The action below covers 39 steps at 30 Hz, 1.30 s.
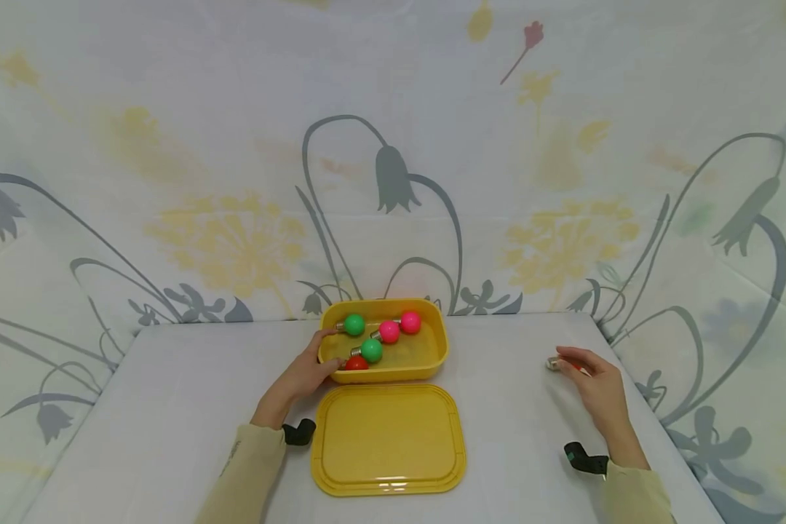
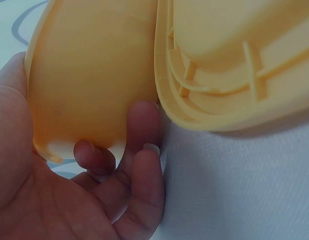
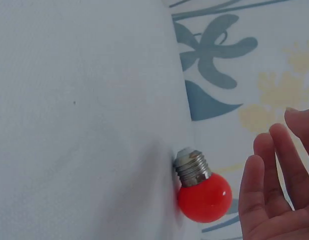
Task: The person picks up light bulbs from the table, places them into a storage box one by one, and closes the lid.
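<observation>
My left hand (image 1: 304, 375) grips the left end of a yellow plastic box (image 1: 419, 374), thumb on the near side and fingers on the far side in the head view. Inside lie several round light bulbs with silver screw bases: green bulbs (image 1: 371, 351), pink bulbs (image 1: 389, 332) and a red bulb (image 1: 356, 362). Far to the right, my right hand (image 1: 596, 386) is beside another red bulb (image 3: 204, 199) resting on the white surface. In the right wrist view its fingers (image 3: 253, 185) are extended, with a gap between them and the bulb.
A yellow lid (image 1: 388, 440) lies flat just in front of the box. Beneath everything is a white-covered table (image 1: 504, 437). A flower-patterned cloth (image 1: 393, 247) rises behind the table and along both sides.
</observation>
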Each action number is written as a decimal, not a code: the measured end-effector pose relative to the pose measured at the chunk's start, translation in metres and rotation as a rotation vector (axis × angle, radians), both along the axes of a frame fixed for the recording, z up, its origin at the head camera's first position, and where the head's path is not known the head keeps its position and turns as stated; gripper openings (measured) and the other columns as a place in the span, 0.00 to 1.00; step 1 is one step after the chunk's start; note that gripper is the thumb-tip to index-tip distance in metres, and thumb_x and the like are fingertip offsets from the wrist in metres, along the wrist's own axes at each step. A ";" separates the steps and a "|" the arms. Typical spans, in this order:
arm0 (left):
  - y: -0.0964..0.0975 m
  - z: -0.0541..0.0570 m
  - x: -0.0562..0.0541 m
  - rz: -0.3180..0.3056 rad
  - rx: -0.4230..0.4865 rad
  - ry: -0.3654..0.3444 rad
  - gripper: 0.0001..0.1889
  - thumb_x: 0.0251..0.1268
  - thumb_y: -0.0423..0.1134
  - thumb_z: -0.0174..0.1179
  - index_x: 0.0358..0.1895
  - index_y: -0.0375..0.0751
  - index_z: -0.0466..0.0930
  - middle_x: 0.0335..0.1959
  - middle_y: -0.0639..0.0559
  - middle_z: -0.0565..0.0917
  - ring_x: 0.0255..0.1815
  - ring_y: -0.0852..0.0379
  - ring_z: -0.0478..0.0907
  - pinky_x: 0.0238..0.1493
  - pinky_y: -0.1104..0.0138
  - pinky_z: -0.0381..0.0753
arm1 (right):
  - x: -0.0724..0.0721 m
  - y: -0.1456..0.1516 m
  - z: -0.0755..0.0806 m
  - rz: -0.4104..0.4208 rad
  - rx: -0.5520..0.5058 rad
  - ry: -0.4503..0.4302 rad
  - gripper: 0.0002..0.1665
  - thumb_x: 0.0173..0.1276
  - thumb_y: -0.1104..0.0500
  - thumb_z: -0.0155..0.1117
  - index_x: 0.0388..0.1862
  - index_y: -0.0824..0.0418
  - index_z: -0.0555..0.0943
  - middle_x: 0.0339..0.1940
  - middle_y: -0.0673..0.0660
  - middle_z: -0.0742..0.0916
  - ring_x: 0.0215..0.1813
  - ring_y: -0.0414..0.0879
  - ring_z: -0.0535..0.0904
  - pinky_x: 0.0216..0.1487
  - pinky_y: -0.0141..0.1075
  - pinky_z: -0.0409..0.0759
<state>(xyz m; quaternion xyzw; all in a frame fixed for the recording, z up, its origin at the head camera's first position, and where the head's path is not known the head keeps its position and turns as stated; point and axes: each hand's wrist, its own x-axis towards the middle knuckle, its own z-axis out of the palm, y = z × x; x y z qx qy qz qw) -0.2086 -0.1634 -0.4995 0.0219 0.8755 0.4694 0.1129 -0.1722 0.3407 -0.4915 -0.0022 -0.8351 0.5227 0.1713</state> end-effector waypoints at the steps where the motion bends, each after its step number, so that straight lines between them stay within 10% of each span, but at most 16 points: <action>1: 0.000 0.000 0.000 0.002 0.001 -0.006 0.34 0.69 0.44 0.59 0.74 0.51 0.56 0.62 0.33 0.72 0.52 0.41 0.73 0.54 0.52 0.72 | 0.001 0.001 -0.001 -0.008 -0.009 -0.001 0.19 0.66 0.65 0.69 0.53 0.74 0.81 0.46 0.55 0.89 0.49 0.31 0.79 0.43 0.21 0.75; 13: 0.003 0.002 0.002 0.009 0.011 -0.001 0.33 0.69 0.43 0.58 0.74 0.49 0.56 0.61 0.32 0.72 0.52 0.40 0.73 0.52 0.53 0.73 | -0.001 0.007 -0.007 -0.076 -0.102 -0.032 0.21 0.64 0.71 0.69 0.55 0.76 0.79 0.47 0.43 0.87 0.51 0.32 0.76 0.42 0.20 0.75; 23: 0.003 0.004 0.003 0.023 0.011 -0.019 0.33 0.70 0.44 0.59 0.74 0.51 0.56 0.61 0.35 0.72 0.54 0.41 0.72 0.51 0.56 0.72 | -0.001 0.009 -0.012 -0.147 -0.029 -0.072 0.22 0.65 0.65 0.71 0.57 0.70 0.81 0.59 0.53 0.84 0.58 0.28 0.71 0.49 0.18 0.72; 39: 0.004 0.002 0.003 0.024 0.013 -0.015 0.33 0.69 0.43 0.58 0.74 0.50 0.56 0.64 0.34 0.71 0.55 0.40 0.71 0.55 0.52 0.72 | -0.005 0.017 -0.008 -0.134 0.037 -0.132 0.23 0.70 0.61 0.66 0.61 0.70 0.78 0.67 0.67 0.76 0.69 0.49 0.68 0.50 0.16 0.68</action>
